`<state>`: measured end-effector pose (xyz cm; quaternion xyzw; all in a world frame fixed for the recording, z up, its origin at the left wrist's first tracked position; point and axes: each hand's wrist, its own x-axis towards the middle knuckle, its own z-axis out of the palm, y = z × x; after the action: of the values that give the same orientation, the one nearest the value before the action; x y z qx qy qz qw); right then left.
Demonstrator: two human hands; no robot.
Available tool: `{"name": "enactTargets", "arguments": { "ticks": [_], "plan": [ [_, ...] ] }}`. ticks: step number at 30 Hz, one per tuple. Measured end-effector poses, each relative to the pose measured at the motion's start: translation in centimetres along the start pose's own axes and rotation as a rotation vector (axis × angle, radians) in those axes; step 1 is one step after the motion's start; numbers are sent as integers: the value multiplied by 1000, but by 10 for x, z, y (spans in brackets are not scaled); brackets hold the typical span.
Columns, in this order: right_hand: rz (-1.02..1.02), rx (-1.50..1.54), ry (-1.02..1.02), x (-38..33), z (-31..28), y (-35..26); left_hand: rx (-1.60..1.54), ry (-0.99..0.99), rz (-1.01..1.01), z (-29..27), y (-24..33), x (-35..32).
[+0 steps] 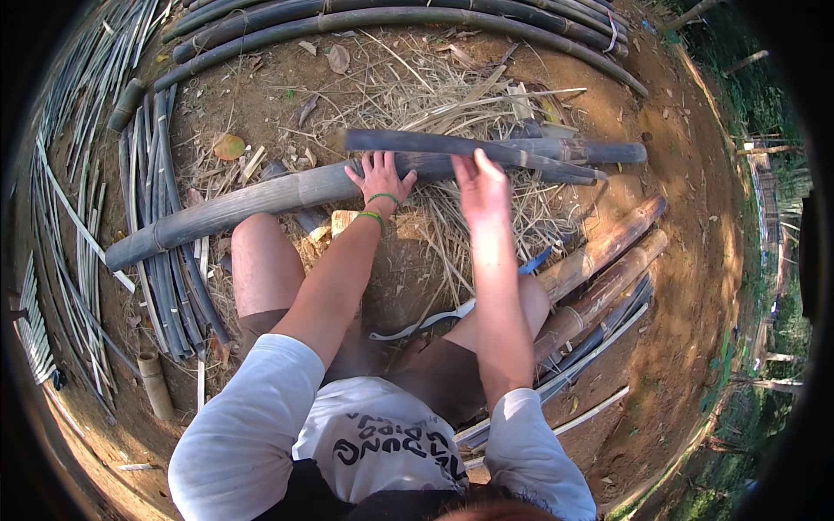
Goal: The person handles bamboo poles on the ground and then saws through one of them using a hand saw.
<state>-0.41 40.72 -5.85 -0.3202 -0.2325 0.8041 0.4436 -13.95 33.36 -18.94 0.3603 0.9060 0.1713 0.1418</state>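
My left hand (382, 182) lies with its fingers spread on a thick grey-green bamboo pole (287, 193), which runs across in front of my knees. Just above that pole, a long dark split bamboo piece (417, 141) slants to the right, its left end slightly blurred. My right hand (483, 187), somewhat smeared by motion, has its fingertips at the middle of the split piece and seems to pinch it. Part of the grip is hidden. Beneath the pole, near my left wrist, a cut wooden block (342, 223) shows.
Dry shavings (434, 104) litter the ground beyond the pole. Long bamboo poles (391, 19) lie at the far side. Thin strips (165, 252) are bundled at left; brown bamboo lengths (599, 252) lie at right. A pale curved strip (426, 323) and a blue object (535, 260) are by my right leg.
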Motion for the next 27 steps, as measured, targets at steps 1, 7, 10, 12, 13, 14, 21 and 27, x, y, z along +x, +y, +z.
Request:
{"name": "enactTargets", "arguments": {
  "ticks": [1,7,10,12,13,14,21,27],
  "plan": [
    [50,66,-99,-25,32,19,-14,50,18,1,-2,-3],
    [347,246,-240,-146,166,127,-3,7,82,6,-2,7],
    [483,285,-317,-173,199,142,-131,-17,97,-6,-6,0],
    [511,291,-343,-174,209,154,-178,-78,110,-17,-13,-1],
    [527,270,-347,-177,210,158,-327,-53,228,-24,-24,-6],
    [537,256,-344,-177,211,159,-471,-35,353,-28,-41,-16],
    [823,75,-541,-174,199,174,-1886,-180,-128,-113,-35,-88],
    [-594,-921,239,-88,41,94,-1862,17,-91,-195,-141,-79]
  ]
}}
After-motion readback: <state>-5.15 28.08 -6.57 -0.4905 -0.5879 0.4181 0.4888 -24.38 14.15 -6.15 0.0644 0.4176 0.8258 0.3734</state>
